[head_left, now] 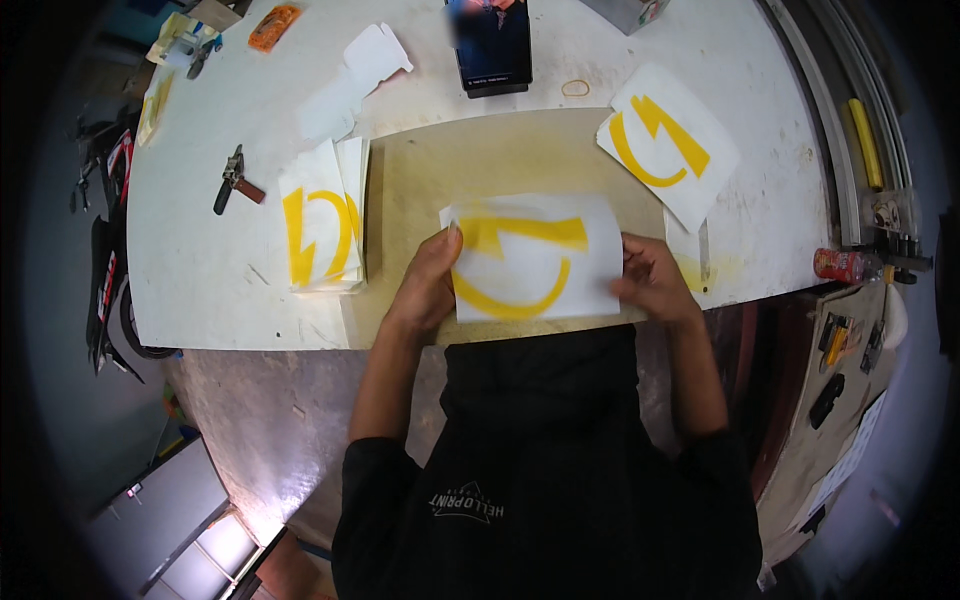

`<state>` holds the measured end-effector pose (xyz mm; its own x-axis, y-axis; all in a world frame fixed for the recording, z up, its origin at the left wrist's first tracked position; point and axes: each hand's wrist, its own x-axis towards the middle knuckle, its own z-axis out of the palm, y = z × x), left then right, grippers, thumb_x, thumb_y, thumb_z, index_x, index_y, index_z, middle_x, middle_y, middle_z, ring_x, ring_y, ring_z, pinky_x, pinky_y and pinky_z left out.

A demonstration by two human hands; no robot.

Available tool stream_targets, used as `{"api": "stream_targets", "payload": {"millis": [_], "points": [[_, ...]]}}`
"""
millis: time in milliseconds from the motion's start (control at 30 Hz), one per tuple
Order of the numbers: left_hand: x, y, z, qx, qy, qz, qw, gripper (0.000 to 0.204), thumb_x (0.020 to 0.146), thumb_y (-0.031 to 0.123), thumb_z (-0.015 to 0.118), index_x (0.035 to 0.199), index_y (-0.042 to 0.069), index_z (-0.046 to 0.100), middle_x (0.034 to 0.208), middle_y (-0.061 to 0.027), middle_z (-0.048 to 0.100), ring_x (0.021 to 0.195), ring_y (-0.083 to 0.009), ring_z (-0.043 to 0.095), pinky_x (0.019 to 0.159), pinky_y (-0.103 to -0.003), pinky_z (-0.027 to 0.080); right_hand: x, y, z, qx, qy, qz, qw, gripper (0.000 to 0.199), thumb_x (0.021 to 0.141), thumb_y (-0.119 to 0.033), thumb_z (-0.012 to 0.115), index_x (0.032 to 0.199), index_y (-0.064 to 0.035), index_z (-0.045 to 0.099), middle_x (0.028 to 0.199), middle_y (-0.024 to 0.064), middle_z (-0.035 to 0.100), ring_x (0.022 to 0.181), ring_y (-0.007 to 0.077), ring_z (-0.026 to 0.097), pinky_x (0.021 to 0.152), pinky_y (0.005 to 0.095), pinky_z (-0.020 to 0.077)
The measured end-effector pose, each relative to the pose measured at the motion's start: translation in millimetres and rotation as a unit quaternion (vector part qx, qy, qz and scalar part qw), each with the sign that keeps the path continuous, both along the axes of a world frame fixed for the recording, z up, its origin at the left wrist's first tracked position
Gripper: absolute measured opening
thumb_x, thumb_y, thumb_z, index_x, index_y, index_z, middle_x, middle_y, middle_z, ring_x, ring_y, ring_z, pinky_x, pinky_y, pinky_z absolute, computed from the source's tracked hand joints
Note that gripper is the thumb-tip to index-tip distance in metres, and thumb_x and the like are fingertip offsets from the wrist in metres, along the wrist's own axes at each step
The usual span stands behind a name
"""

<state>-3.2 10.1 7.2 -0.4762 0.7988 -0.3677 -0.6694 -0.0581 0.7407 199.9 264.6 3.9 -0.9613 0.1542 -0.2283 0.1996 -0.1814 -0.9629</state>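
A white sheet with a yellow lightning bolt and curved band (600,220) is held above the front part of the table. My left hand (425,280) grips its left edge, thumb on top. At the opposite edge, my right hand (655,285) pinches the sheet with bent fingers, slightly blurred. Under the sheet lies a tan board (410,165). To the left is a stack of sheets (322,225) bearing the same yellow shapes. More printed sheets (650,150) lie fanned at the right.
A phone (492,50) stands at the far middle, near a rubber band (575,88). A dark tool with a brown part (238,182) lies left of the stack. White scrap paper (378,55) and an orange packet (273,27) lie farther back. A red can-like container (836,264) sits at right.
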Motion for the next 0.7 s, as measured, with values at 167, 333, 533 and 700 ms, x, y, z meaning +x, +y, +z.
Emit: {"api": "stream_targets", "payload": {"millis": [167, 333, 533, 700], "points": [[2, 1, -8, -0.074, -0.037, 0.000, 0.997, 0.047, 0.112, 0.036, 0.053, 0.135, -0.005, 0.057, 0.134, -0.0149, 0.067, 0.119, -0.0208, 0.066, 0.103, -0.034, 0.052, -22, -11, -1, -0.153, -0.076, -0.185, 0.968, 0.030, 0.096, -0.014, 0.076, 0.122, -0.0001, 0.070, 0.087, -0.0060, 0.067, 0.078, -0.0004, 0.054, 0.073, 0.0172, 0.0433], [6, 6, 12, 0.043, -0.102, 0.066, 0.992, 0.057, 0.106, 0.036, 0.063, 0.148, 0.000, 0.046, 0.135, -0.0149, 0.066, 0.123, -0.0202, 0.065, 0.106, -0.036, 0.051, -15, -17, 16, -0.076, 0.035, -0.099, 0.992, 0.022, 0.099, -0.006, 0.072, 0.119, 0.0017, 0.065, 0.106, 0.0030, 0.071, 0.090, 0.0057, 0.062, 0.081, 0.0218, 0.0500], [11, -3, 14, -0.043, 0.195, -0.016, 0.980, 0.085, 0.089, 0.010, 0.084, 0.157, 0.002, 0.034, 0.142, -0.0183, 0.062, 0.132, -0.0254, 0.060, 0.109, -0.044, 0.049, -9, -27, -2, 0.001, 0.035, -0.152, 0.988, 0.029, 0.093, 0.003, 0.076, 0.120, 0.0057, 0.064, 0.114, 0.0118, 0.073, 0.103, 0.0096, 0.068, 0.089, 0.0247, 0.0550], [49, -7, -13, -0.164, 0.514, 0.186, 0.821, 0.077, 0.084, -0.002, 0.082, 0.151, 0.002, 0.044, 0.141, -0.0245, 0.061, 0.132, -0.0297, 0.060, 0.106, -0.048, 0.050, -28, -34, 7, 0.034, -0.035, -0.191, 0.980, 0.028, 0.094, 0.002, 0.076, 0.119, 0.0078, 0.063, 0.107, 0.0123, 0.076, 0.094, 0.0083, 0.070, 0.082, 0.0225, 0.0557]]}}
